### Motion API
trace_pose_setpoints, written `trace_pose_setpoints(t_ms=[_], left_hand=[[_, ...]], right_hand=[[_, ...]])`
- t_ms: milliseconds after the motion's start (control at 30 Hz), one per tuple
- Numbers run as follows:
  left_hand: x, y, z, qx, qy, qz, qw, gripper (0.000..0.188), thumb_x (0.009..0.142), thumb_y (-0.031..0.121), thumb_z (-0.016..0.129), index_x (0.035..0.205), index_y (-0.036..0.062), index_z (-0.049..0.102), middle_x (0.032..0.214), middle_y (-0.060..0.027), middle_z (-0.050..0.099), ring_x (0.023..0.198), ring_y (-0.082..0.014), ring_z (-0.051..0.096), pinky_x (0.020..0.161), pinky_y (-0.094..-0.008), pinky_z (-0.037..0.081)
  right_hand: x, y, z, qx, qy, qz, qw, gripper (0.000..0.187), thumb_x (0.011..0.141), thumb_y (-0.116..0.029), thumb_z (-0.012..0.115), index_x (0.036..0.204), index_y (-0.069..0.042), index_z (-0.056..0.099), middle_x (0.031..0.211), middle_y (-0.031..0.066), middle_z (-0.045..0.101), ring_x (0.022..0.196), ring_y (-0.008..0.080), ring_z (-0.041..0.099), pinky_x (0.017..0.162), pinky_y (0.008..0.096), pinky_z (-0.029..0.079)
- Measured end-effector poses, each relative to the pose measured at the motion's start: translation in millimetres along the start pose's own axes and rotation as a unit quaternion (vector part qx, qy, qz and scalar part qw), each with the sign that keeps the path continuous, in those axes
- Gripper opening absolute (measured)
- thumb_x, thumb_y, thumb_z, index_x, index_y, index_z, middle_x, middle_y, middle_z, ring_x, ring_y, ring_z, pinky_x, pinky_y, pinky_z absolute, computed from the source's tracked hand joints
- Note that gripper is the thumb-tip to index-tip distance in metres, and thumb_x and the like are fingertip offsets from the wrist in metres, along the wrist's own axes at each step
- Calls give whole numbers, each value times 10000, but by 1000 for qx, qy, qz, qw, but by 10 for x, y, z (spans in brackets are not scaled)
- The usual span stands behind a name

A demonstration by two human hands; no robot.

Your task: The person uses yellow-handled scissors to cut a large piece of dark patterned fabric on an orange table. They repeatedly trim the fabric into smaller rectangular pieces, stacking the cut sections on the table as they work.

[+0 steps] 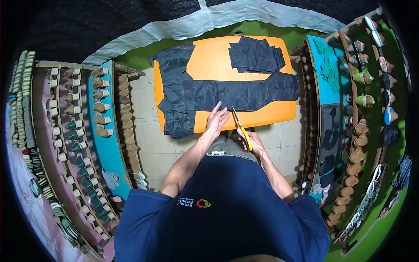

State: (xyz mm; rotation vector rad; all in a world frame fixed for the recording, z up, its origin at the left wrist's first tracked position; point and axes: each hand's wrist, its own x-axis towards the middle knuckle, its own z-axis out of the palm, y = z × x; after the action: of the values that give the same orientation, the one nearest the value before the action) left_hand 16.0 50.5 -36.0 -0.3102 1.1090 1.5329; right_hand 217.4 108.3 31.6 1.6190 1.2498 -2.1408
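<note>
My right hand (253, 143) grips a pair of scissors (247, 137) by its yellow handles. The blades point away from me, and their tips reach the near edge of a long strip of dark cloth (238, 92). Thin pale outlines are drawn on this strip, which lies across an orange table (209, 59). My left hand (217, 121) has its fingers apart, with the fingertips at the strip's near edge, left of the scissors; it holds nothing. At the left end of the table, a crumpled length of dark cloth (174, 72) hangs over the edge.
A stack of dark cloth pieces (255, 54) lies at the table's far right. Racks of brown shoe lasts (124, 105) stand on the left, and shelves with shoes and lasts (355, 153) on the right. Turquoise scraps (328, 65) rest on a blue board at the right.
</note>
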Motion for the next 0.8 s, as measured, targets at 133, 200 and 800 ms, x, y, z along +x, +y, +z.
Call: trace_pose_setpoints(t_ms=[133,200,800], left_hand=[[225,-31,1,18,22,46,999,577,901,-40,667,1444,34,487,1287,-179,580,1167,-260,609,1019,-401,546],[283,-44,3,28,23,55,998,574,869,-85,678,1410,-39,493,1136,-186,646,1060,-246,659,987,-379,568],[202,5,127,57,58,62,995,584,833,-118,694,1383,-28,524,1044,-170,693,925,-232,707,902,-353,598]], right_hand=[[-124,-88,146,44,0,25,999,717,793,-758,671,824,-44,613,617,-9,517,491,99,519,464,244,452],[-101,-102,197,54,-27,28,998,781,798,-790,628,889,-14,610,655,17,531,518,120,541,492,258,481],[89,-174,380,46,25,-9,999,797,743,-817,658,769,-25,575,570,-3,473,435,99,501,419,258,485]])
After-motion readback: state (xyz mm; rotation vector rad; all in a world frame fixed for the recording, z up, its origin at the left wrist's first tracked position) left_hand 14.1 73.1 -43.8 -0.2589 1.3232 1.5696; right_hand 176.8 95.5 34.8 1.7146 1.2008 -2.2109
